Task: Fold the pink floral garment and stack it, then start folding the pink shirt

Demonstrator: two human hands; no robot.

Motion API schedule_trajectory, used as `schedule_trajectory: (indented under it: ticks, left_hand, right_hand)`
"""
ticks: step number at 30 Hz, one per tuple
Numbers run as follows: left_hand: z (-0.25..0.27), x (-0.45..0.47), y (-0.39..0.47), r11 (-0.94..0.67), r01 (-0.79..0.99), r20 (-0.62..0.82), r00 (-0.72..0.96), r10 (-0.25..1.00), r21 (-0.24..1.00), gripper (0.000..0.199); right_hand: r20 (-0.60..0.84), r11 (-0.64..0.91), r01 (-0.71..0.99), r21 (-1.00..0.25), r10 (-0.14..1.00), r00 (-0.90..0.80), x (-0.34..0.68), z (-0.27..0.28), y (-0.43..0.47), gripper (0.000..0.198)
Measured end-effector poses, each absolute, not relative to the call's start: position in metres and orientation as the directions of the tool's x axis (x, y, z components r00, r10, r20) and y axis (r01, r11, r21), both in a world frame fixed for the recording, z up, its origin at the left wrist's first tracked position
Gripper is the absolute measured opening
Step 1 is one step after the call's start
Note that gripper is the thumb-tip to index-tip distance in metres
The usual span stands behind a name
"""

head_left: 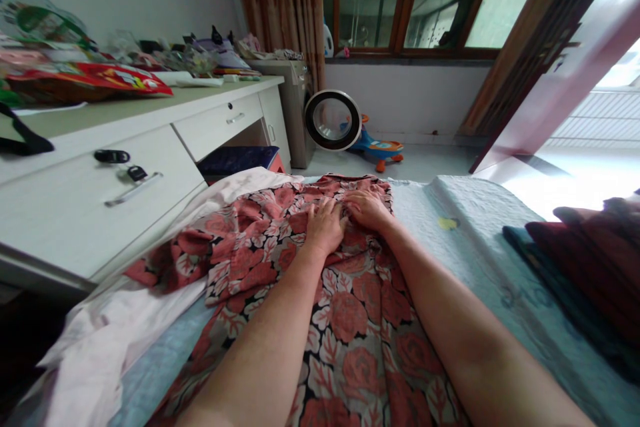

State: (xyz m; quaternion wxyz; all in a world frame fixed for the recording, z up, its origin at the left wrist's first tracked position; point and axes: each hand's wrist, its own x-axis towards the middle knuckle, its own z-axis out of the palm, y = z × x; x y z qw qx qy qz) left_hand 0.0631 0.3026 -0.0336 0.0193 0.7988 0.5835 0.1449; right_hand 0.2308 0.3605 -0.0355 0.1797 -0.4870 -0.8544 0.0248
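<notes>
A floral dress (345, 313) in rust red, grey and black lies spread over the bed, one sleeve (185, 257) stretched out to the left. Its lower part runs out of view beneath my forearms. Both hands rest on the upper front, close together. My left hand (326, 223) has its fingers bent and their tips on the cloth, the thumb side toward the right hand. My right hand (369, 210) is curled over the fabric just beside it, fingers pointing left. Between them the cloth is bunched; any small fastening there is too small to make out.
Folded dark clothes (590, 267) are stacked on the right of the light blue bed cover (465, 240). White cloth (110, 327) lies along the left. A white desk (145, 147) carries packets and clutter. Beyond are a washing machine with its round door (333, 120) swung out and a blue ride-on toy (377, 147).
</notes>
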Motion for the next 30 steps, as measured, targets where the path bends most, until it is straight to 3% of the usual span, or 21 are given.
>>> schedule_trajectory:
  ticks: [5,15,19,23,26,30]
  left_hand:
    - [-0.043,0.061,0.308,-0.3,0.931,0.107,0.283,0.953,0.207,0.052]
    - [-0.039,0.064,0.304,-0.046,0.984,-0.031,0.052,0.998,0.175,0.062]
    - [-0.04,0.063,0.303,0.012,0.982,-0.009,-0.01,1.0,0.19,0.068]
    - [-0.038,0.064,0.302,-0.096,0.982,0.149,0.071,0.986,0.163,0.056]
    - [-0.036,0.065,0.305,-0.241,0.957,0.262,0.193,0.946,0.164,0.044]
    - [-0.039,0.063,0.311,-0.345,0.917,0.214,0.303,0.929,0.199,0.04]
  right_hand:
    - [0.147,0.547,0.806,-0.227,0.837,-0.527,0.225,-0.044,0.359,0.046]
    - [0.011,0.316,0.937,-0.151,0.948,-0.318,0.227,-0.037,0.352,0.067]
    - [0.028,0.269,0.956,-0.119,0.963,-0.268,0.227,-0.038,0.351,0.073]
    - [0.146,0.291,0.949,-0.12,0.951,-0.273,0.226,-0.033,0.349,0.071]
    - [0.261,0.421,0.894,-0.155,0.89,-0.374,0.221,-0.029,0.347,0.051]
    - [0.224,0.547,0.813,-0.199,0.833,-0.506,0.215,-0.03,0.348,0.042]
